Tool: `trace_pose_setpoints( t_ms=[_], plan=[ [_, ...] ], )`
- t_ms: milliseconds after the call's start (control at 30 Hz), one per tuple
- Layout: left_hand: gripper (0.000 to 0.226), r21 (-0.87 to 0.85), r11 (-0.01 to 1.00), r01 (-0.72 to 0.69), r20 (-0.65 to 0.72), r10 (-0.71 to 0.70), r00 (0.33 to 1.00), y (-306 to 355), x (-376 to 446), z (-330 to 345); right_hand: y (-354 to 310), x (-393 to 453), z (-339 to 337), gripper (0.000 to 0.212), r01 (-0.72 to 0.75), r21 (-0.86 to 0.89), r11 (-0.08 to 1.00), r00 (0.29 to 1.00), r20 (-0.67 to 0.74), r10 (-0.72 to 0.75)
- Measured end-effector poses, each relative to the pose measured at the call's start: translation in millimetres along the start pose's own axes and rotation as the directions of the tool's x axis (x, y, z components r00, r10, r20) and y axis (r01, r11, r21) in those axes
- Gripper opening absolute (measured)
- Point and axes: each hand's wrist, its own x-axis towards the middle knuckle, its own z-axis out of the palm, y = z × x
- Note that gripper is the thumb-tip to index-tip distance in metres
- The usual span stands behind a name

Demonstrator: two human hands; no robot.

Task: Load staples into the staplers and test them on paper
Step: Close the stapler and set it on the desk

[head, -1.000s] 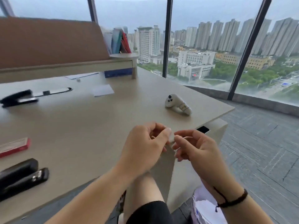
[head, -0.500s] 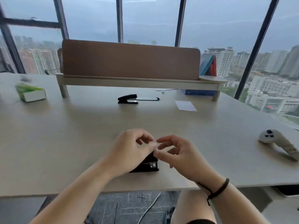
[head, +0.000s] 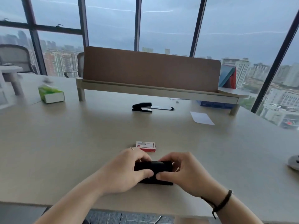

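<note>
Both hands closed on the near stapler (head: 153,167), black, at the front edge of the counter (head: 80,143). Left hand (head: 127,172) wrapped over the left end, thumb across the front face. Right hand (head: 182,173) wrapped over the right end, fingers curled behind the body, thumb at the front beside the left thumb. Base of the stapler resting on or just above the counter; contact not determinable. Top cover position, open or closed, not determinable, being masked by the fingers.

Staple box (head: 146,146), red and white, flat on the counter just beyond the hands. Second stapler (head: 142,107), black, well apart toward the rear shelf, with a long dark part extended to its right. Paper sheet (head: 202,118), white, to the right of the second stapler.

Likely step: opening or closing the magazine of the near stapler.

Hazards from this position:
- Pinched fingertip, caused by the sprung cover snapping shut with both thumbs close to the seam.
- Jam on the test, caused by a staple strip seated crooked or inverted in the channel.
- Loss of the stapler over the front edge, caused by a slip of the grip so near it.
- Misfire into a finger, caused by pressing the top with fingers under the front end.
</note>
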Motion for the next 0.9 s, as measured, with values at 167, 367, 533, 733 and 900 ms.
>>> trace_pose_setpoints(
  t_ms=[167,367,533,733,900],
  plan=[
    [0.018,-0.020,1.000,-0.016,-0.049,0.015,0.999,-13.5,37.1,-18.8,-5.4,44.6,-8.5,0.023,0.034,0.005,0.999,0.998,-0.049,-0.034],
    [0.010,-0.074,0.997,-0.007,-0.049,0.003,0.999,-44.8,116.4,-40.3,-0.2,126.4,-15.9,0.019,0.050,0.032,0.998,0.994,-0.094,-0.046],
    [0.015,-0.034,0.999,-0.014,-0.085,0.011,0.996,-82.4,194.3,-46.3,17.1,212.4,-17.2,0.018,0.029,0.005,1.000,0.987,-0.156,-0.028],
    [0.024,0.022,0.999,-0.030,-0.168,0.033,0.985,-137.1,277.2,-30.8,53.5,307.1,-7.6,0.021,0.005,-0.030,1.000,0.981,-0.192,-0.011],
    [0.034,0.092,0.995,-0.048,-0.310,0.075,0.948,-170.4,311.7,-10.3,81.4,356.8,2.0,0.036,0.048,-0.025,0.999,0.971,-0.235,-0.052]
  ],
)
